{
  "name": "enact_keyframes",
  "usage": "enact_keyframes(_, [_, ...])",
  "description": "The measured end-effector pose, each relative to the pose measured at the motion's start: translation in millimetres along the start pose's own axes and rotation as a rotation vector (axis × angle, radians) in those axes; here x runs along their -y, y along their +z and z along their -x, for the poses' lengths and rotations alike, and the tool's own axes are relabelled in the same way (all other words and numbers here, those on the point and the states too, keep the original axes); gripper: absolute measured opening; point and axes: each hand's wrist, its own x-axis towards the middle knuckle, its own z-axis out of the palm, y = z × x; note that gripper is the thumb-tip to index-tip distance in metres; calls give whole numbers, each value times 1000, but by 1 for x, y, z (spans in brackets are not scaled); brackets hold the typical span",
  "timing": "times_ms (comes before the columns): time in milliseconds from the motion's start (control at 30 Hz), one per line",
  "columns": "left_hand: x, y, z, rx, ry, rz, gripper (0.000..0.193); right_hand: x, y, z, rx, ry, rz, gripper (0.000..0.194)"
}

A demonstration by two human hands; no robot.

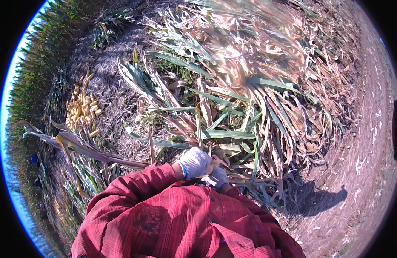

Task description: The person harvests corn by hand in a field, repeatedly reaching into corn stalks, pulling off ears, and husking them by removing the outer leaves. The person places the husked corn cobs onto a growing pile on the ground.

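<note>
Both my hands wear white knitted work gloves and meet close in front of my red plaid shirt. My left hand (194, 163) is closed, knuckles up, at the top of a corn ear in its pale husk (208, 169). Just below and to its right, my right hand (217, 178) grips the lower part of the same ear. The fingers hide most of the ear. Cut corn stalks (182, 127) with green and dry leaves lie directly beyond my hands, and a long green leaf (229, 134) crosses just above them.
A pile of bare yellow corn ears (82, 108) lies on straw-littered ground at the left. A large heap of dry stalks (250, 54) spreads ahead and right. More stalks (85, 151) lie by my left arm. Standing corn (34, 80) edges the far left; a dirt track (372, 135) runs at right.
</note>
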Motion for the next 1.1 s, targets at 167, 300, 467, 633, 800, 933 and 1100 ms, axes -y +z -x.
enact_keyframes(167, [22, -11, 5, -90, 38, 68, 37, -6, -7, 5, -172, -65, -234, 60])
enact_keyframes(300, [52, -24, -4, 1, -51, 242, 50, -15, -16, 11, -153, -61, -546, 70])
enact_keyframes(467, [39, -20, -13, -88, 106, 101, 48, -12, -7, 10, -160, -85, -476, 89])
enact_keyframes(633, [11, -14, -3, -124, 121, -27, 29, -21, 30, -7, -241, -162, -279, 74])
enact_keyframes(800, [-9, -16, 1, -58, 29, -55, 22, -28, 37, -20, -50, -167, -142, 72])
enact_keyframes(933, [3, -23, 4, -207, -4, 31, 38, -13, -6, -1, -246, -202, -329, 74])
enact_keyframes(1100, [4, -15, -10, -545, -331, 675, 63, 19, -71, 10, -332, 241, -288, 71])
